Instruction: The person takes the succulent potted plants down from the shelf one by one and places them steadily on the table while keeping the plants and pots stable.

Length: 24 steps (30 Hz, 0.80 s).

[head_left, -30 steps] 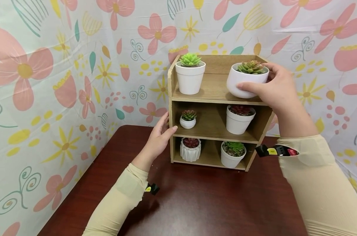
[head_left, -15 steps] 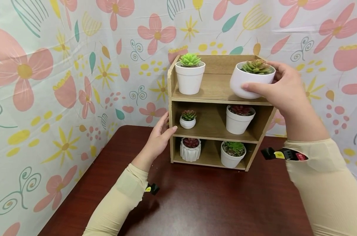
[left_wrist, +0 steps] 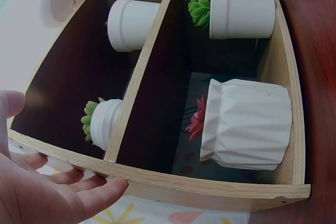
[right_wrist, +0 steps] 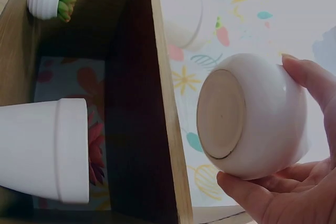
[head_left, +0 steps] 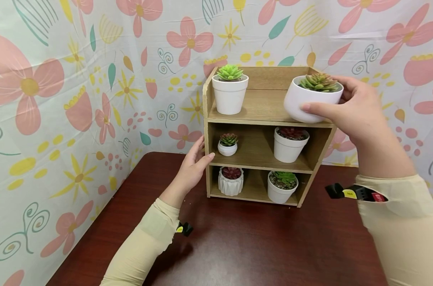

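Observation:
My right hand point(head_left: 363, 107) holds a round white pot with a green-and-reddish succulent point(head_left: 313, 101), thumb on its front and fingers round the far side. The pot is over the right part of the top shelf, slightly tilted; its bare base point(right_wrist: 221, 115) shows in the right wrist view. At the left side of a small wooden shelf point(head_left: 259, 121), my left hand point(head_left: 191, 169) touches the outer panel with extended fingers, its thumb by the front edge. Another white pot with a bright green succulent point(head_left: 230, 95) stands on the top shelf's left.
The middle shelf bears a tiny succulent pot point(head_left: 228, 147) and a dark red succulent pot point(head_left: 290, 147). Below them are a ridged white pot point(head_left: 231, 182) and a green succulent pot point(head_left: 281, 190). The shelf stands on a dark red-brown table point(head_left: 259, 242), before a floral cloth point(head_left: 130, 119).
My right hand has carried the round pot to the right and slightly nearer, toward the top shelf's front right corner. The left hand and the shelf have stayed in place.

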### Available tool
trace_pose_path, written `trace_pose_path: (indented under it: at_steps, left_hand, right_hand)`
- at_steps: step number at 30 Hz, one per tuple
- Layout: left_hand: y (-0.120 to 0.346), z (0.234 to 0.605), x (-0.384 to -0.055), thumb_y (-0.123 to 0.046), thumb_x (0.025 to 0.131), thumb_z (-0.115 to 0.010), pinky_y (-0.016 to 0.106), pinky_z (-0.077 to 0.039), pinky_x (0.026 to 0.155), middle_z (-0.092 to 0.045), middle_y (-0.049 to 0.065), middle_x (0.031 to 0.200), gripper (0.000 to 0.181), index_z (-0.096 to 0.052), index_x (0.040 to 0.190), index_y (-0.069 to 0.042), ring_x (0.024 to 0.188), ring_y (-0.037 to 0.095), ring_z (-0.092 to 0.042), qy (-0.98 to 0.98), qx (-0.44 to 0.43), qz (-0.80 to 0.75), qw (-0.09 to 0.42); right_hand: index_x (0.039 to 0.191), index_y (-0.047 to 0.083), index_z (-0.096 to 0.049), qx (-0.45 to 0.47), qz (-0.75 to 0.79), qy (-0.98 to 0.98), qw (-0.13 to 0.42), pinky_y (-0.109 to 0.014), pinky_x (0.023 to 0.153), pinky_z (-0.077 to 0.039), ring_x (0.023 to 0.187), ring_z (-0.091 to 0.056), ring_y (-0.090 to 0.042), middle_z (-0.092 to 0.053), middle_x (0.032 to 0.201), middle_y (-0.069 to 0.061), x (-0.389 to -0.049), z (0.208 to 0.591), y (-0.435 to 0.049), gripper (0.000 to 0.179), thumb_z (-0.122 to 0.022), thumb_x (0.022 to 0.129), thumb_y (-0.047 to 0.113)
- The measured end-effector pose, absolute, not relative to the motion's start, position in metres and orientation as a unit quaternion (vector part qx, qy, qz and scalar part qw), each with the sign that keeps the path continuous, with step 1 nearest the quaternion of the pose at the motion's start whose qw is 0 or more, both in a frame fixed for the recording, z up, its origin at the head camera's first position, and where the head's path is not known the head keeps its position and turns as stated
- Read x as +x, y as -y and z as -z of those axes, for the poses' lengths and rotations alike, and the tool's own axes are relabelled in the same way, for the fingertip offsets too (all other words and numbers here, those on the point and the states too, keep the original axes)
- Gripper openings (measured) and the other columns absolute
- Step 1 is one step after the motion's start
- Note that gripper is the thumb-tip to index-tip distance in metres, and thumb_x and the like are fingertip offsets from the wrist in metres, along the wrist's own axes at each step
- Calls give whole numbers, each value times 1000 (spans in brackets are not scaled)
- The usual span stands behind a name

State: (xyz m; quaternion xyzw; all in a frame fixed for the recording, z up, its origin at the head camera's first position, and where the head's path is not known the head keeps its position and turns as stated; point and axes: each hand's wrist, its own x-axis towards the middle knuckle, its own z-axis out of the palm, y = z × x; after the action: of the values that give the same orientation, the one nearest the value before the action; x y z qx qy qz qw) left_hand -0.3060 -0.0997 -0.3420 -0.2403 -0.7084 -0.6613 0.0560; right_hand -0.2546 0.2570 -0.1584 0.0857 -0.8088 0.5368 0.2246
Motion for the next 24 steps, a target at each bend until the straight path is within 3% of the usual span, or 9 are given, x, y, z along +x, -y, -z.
trace_pose_path:
  at_steps: [10, 24]
  left_hand:
    - [101, 346, -305, -29, 106, -56, 55, -35, 121, -26, 8, 170, 71, -19, 166, -25, 153, 34, -35, 715, -236, 656, 52]
    - [99, 342, -305, -27, 105, -57, 53, -37, 120, -28, 7, 170, 71, -21, 165, -26, 153, 30, -36, 712, -235, 660, 54]
  right_hand:
    - [146, 17, -57, 90, -530, 814, 221, -8, 70, -52, 88, -68, 4, -73, 97, 23, -244, 161, -272, 75, -89, 79, 7]
    - [127, 13, -69, 133, -613, 740, 244, -12, 61, -54, 74, -71, -2, -79, 89, 11, -230, 167, -289, 60, -84, 74, -12]
